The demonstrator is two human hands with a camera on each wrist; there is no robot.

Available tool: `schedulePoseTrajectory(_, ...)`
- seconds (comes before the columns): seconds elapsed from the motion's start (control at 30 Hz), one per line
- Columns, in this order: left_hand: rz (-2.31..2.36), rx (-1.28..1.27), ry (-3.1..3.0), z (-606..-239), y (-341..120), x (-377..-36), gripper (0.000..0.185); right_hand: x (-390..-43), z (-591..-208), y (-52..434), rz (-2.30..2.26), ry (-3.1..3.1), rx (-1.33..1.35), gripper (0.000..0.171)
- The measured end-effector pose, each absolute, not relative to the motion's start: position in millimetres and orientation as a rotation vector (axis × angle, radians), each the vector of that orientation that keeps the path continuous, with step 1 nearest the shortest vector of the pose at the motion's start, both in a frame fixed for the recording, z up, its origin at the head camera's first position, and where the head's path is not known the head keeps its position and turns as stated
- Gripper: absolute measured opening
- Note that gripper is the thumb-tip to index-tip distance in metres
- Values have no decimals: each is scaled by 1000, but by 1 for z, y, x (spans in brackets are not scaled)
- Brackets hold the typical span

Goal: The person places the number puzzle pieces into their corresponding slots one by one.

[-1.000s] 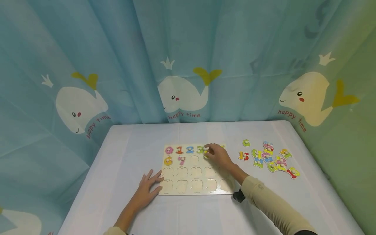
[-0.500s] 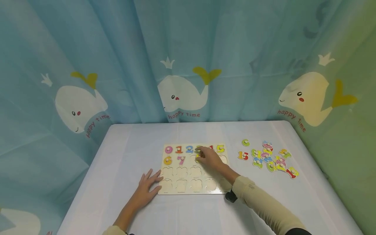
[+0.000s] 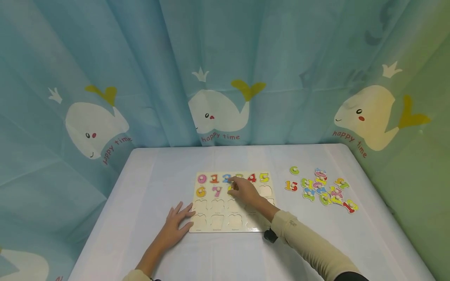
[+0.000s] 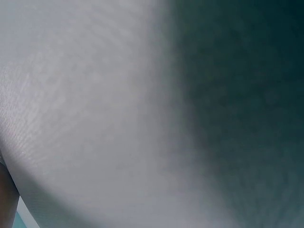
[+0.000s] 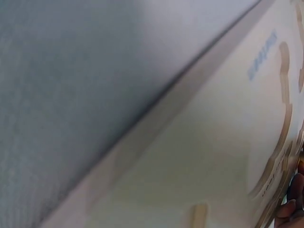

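Observation:
A pale wooden number puzzle board (image 3: 226,223) lies flat on the table. Its top row holds the numbers 0 to 5, partly covered at the 3. A yellow 6 (image 3: 200,191) and a pink 7 (image 3: 216,191) sit in the second row. Just right of the 7, my right hand (image 3: 247,193) pinches a yellow number piece (image 3: 230,188) over the board; fingers hide most of it. With fingers spread, my left hand (image 3: 172,227) rests at the board's left edge. In the right wrist view, the right fingertips (image 5: 287,209) show only at the lower right corner.
Several loose number pieces (image 3: 320,188) lie in a cluster right of the board, some overlapping. A green piece (image 3: 294,170) and a 15 piece (image 3: 291,186) lie nearer the board. A whale-print curtain (image 3: 168,97) hangs behind the white table (image 3: 168,171).
My right hand has moved left across the board with the yellow number piece, uncovering the 4 and 5. The left hand has stayed in place.

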State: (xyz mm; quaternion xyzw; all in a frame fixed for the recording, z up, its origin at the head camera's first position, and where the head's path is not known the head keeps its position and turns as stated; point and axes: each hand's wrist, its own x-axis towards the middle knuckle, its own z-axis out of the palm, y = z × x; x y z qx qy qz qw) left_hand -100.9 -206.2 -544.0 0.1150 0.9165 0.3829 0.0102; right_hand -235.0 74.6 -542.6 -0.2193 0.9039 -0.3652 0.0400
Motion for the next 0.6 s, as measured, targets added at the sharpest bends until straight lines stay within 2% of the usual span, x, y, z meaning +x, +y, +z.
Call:
schedulePoseTrajectory(0.4, 1219, 397, 2874, -544, -205, -102, 28, -234, -547, 79, -1234, 2773, -807, 34)
schedulePoseTrajectory(0.6, 1235, 429, 2894, -547, -207, -101, 29, -235, -540, 81, -1168, 2680, -727, 39)
